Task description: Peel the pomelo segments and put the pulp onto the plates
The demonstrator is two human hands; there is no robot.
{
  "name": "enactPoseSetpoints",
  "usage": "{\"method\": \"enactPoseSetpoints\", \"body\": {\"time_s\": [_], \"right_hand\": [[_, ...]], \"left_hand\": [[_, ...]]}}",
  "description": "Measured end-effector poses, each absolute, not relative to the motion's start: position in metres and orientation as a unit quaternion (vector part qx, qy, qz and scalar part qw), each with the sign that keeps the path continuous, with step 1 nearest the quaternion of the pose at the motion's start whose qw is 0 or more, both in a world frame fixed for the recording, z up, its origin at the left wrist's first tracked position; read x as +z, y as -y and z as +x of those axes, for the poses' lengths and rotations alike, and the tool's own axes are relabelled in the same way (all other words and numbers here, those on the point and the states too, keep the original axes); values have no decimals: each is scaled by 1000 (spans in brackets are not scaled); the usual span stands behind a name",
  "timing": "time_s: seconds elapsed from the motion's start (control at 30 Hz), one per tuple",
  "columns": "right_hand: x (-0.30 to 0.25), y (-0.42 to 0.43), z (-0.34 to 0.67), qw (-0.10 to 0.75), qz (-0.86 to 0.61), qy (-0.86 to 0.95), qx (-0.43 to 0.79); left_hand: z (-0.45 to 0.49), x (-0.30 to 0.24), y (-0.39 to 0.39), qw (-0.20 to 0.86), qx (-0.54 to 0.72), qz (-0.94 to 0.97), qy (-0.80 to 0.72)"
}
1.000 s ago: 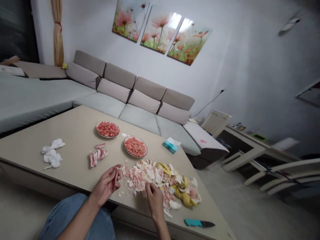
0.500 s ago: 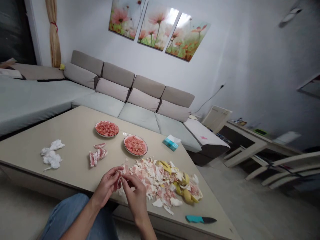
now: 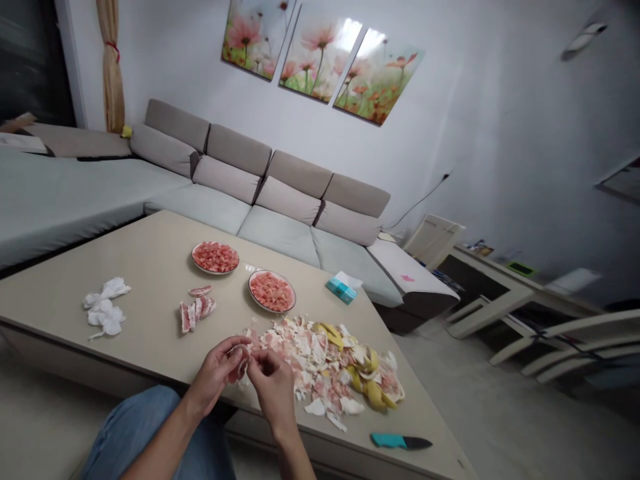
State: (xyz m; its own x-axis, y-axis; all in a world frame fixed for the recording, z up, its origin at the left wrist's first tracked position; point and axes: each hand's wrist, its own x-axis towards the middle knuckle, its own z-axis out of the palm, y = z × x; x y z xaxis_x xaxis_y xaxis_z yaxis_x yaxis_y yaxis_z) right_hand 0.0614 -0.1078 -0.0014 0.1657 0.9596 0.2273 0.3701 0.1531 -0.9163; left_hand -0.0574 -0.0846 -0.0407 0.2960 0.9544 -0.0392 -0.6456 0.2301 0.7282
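My left hand (image 3: pixel 215 377) is closed around a pink pomelo segment (image 3: pixel 243 365) above the table's near edge. Against the segment's right side, the fingertips of my right hand (image 3: pixel 274 385) are pinched together, gripping its edge or membrane; the exact contact is partly hidden by the fingers. To the right of my hands spreads a heap of peeled membranes and white pith (image 3: pixel 305 357), with yellow rind strips (image 3: pixel 373 383) among it. Beyond my left hand lie several pomelo segments (image 3: pixel 197 312) with white membrane on them.
Two plates of pink pulp, a left plate (image 3: pixel 215 272) and a right plate (image 3: pixel 272 309), stand farther back. Crumpled tissues (image 3: pixel 106 308) lie at left, a tissue pack (image 3: pixel 342 289) at the far right edge. A teal-handled knife (image 3: pixel 400 441) rests near the right corner.
My right hand has drawn slightly to the right, its fingers curling tighter. My left hand keeps the segment, turned a little. The view has shifted slightly; the things on the table lie as before.
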Motion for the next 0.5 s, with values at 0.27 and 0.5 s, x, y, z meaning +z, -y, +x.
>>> {"method": "enactPoseSetpoints", "body": {"time_s": [0.27,0.5], "right_hand": [[-10,108,54,527,-571,576,253],[-13,104,66,511,-581,596,215]], "left_hand": [[-57,-46,80,838,487,186,-162],[-67,-46,81,910,387,103,-104]]}}
